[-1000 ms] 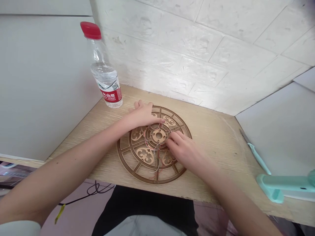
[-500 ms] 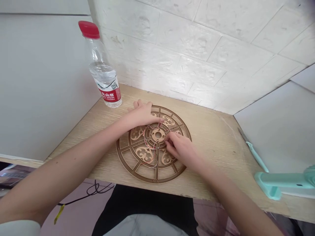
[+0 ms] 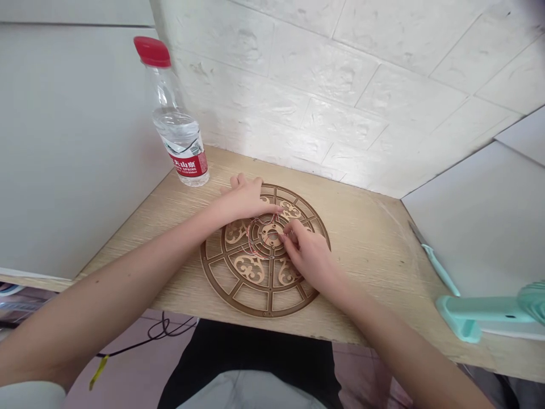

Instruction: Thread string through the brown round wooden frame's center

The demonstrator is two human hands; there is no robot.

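Observation:
A round brown wooden wheel (image 3: pixel 268 312) with cut-out scrolls and spokes lies flat on the table. Thin red and white wire (image 3: pixel 250 243) loops around its hub. My left hand (image 3: pixel 247 199) rests over the wheel's far left part, fingers spread toward the rim and thumb stretched out to the wire above the hub. At the hub's right side my right hand (image 3: pixel 307 249) is closed, thumb and index finger pinching what looks like part of the thin wire. The exact spot between those fingertips is too small to make out.
A water bottle (image 3: pixel 181 136) with a red cap stands at the back left. To the right are a turquoise-handled knife (image 3: pixel 440 270) and a turquoise stand (image 3: pixel 481 312). A white brick-pattern wall (image 3: pixel 298 74) rises behind the table (image 3: pixel 361 244). Black cable (image 3: pixel 164 326) hangs below the front edge.
My right hand has moved slightly up and left, over the hub. The wire loop that hung toward the wheel's near side is drawn up closer to the hub. My left hand stays put.

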